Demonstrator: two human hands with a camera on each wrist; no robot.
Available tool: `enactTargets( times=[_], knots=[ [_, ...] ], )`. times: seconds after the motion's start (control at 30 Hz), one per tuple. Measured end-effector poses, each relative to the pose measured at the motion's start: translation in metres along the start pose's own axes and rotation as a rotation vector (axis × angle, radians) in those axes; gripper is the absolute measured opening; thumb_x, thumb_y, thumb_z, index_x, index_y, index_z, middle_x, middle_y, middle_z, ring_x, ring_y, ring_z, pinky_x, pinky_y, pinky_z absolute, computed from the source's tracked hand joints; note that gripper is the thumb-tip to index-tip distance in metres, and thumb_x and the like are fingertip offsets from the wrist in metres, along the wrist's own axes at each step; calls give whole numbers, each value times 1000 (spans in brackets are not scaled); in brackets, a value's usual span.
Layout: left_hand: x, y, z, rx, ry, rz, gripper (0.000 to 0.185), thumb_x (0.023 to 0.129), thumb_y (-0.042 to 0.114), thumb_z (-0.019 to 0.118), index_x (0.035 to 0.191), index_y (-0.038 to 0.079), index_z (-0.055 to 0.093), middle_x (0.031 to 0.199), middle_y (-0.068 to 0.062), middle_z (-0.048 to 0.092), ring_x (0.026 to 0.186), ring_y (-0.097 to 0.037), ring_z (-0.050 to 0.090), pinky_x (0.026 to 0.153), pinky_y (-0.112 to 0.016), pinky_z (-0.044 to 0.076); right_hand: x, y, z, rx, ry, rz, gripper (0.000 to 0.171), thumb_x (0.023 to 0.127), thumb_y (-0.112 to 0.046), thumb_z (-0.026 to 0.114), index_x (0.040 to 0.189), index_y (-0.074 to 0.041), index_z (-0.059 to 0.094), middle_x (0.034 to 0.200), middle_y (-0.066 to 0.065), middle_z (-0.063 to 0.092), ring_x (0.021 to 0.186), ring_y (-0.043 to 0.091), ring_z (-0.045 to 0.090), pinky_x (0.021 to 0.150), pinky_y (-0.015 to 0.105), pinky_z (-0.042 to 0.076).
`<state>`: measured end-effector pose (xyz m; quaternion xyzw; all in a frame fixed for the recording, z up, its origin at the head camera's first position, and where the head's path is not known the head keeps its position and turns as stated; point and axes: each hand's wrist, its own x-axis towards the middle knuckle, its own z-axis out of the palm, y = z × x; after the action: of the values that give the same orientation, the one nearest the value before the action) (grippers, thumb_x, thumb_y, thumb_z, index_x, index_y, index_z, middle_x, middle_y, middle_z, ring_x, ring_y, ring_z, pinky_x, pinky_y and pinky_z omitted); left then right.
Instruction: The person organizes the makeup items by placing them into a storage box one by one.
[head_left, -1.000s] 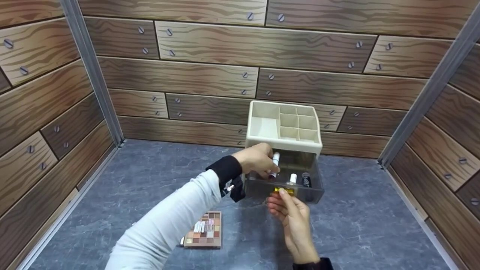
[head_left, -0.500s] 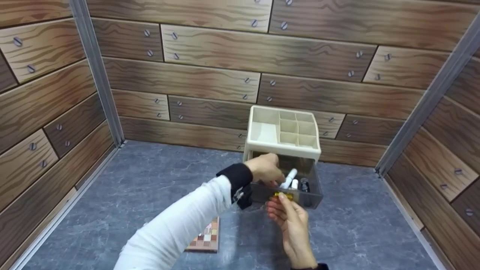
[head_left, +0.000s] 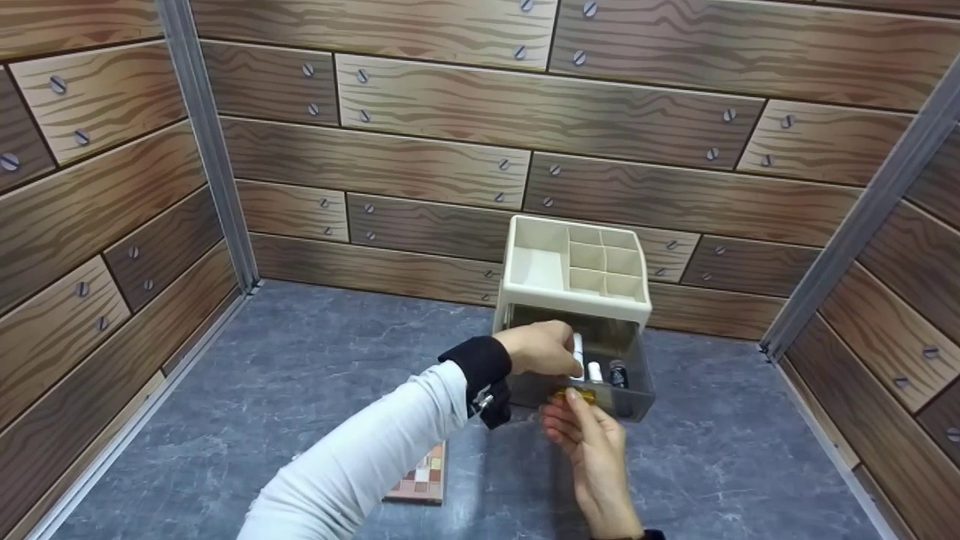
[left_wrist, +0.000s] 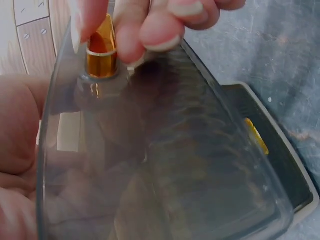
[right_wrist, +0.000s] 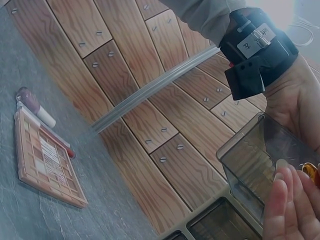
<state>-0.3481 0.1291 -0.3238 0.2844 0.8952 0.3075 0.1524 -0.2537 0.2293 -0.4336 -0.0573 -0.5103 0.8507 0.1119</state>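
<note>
On the grey marbled surface (head_left: 712, 450) rest a cream organizer (head_left: 575, 298), a palette (right_wrist: 50, 162), a white-capped tube (right_wrist: 37, 108) and a slim stick (right_wrist: 56, 139).

Backdrop: brown wood-grain plank walls (head_left: 420, 154)
Corners: straight grey metal strips (head_left: 211, 142)
Below: blue-grey marbled surface (head_left: 360, 330)
Makeup: flat rectangular pink-brown palette (right_wrist: 50, 162) — slim red-ended tube (right_wrist: 47, 131) and white-capped purple tube (right_wrist: 37, 107) alongside

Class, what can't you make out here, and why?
Head: whether the left hand grips the white tube; its back hides most fingertips.
Head: much of the palette, behind the white sleeve.
Head: markings on the dark bottle, too small.
Left wrist: things behind the tinted drawer front, blurred.
Right wrist: the right hand beyond its fingers, cut off by the edge.
</note>
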Motion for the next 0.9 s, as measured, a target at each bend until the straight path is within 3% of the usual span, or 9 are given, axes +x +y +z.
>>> enactTargets(
  times=[0.2, 0.3, 0.37, 0.5, 0.6, 0.7, 0.9],
  knots=[
    [-3, 3, -5, -52, 22, 15, 21, 84, 19, 69, 94, 9, 55, 86, 2, 56, 76, -12, 55, 64, -23, 46, 4, -4, 0, -2, 2, -3, 24, 98, -19, 55, 84, -6, 70, 77, 8, 71, 66, 15, 67, 61, 24, 56],
    [-9, 3, -10, -165, 28, 17, 24, 86, 17, 68, 103, 6, 54, 94, -2, 58, 78, -14, 63, 67, -24, 53, 4, -5, 0, 4, 3, -7, 23, 98, -19, 55, 84, -6, 70, 77, 8, 71, 66, 15, 67, 61, 24, 56],
    [-16, -2, -14, -318, 30, 31, 29, 87, 14, 67, 108, 2, 53, 98, -6, 58, 78, -19, 67, 68, -26, 56, 5, -4, -1, 4, -1, -5, 23, 97, -19, 56, 85, -6, 70, 77, 8, 72, 66, 14, 68, 61, 24, 56],
    [-34, -21, -16, -633, 56, 78, 37, 88, 12, 67, 117, -3, 49, 103, -14, 59, 85, -28, 69, 74, -30, 58, 3, -1, -1, -4, -3, 13, 23, 97, -19, 55, 85, -6, 70, 77, 8, 72, 66, 14, 68, 60, 23, 56],
    [-51, -39, -18, -801, 116, 104, 42, 88, 13, 67, 120, -6, 47, 107, -20, 58, 91, -35, 67, 78, -33, 57, 2, 1, -2, -14, -13, 22, 23, 97, -19, 55, 85, -6, 70, 77, 8, 72, 66, 13, 67, 61, 23, 56],
    [-67, -56, -21, -874, 196, 126, 44, 89, 14, 66, 122, -5, 46, 111, -23, 57, 94, -37, 66, 80, -35, 57, 0, 1, -2, -19, -39, 9, 24, 97, -21, 56, 86, -5, 70, 78, 8, 72, 67, 14, 68, 62, 24, 57],
    [-99, -92, -23, -878, 315, 130, 49, 89, 24, 67, 127, 0, 47, 114, -23, 57, 96, -33, 65, 83, -38, 56, 0, 1, -2, -75, -21, -27, 33, 97, -28, 55, 90, 0, 71, 80, 12, 72, 68, 18, 69, 61, 28, 58]
  ],
)
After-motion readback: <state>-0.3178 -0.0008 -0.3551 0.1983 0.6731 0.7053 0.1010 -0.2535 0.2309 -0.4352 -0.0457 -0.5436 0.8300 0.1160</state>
